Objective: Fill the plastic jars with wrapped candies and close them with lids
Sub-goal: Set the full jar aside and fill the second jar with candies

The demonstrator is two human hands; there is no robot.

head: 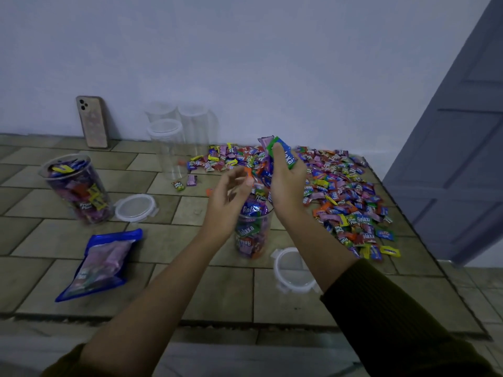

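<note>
Candies (283, 156) fill the right hand (288, 186), which grips them just over the jar (253, 235) toward the front edge of the table (217, 289), likely to drop them in. The left hand (226, 200) is loosely open beside the jar mouth, probably as a guard.

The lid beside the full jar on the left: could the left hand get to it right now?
Probably yes. The lid lies flat on the table, and nothing stands between it and the left hand, whose fingers are loose.
</note>
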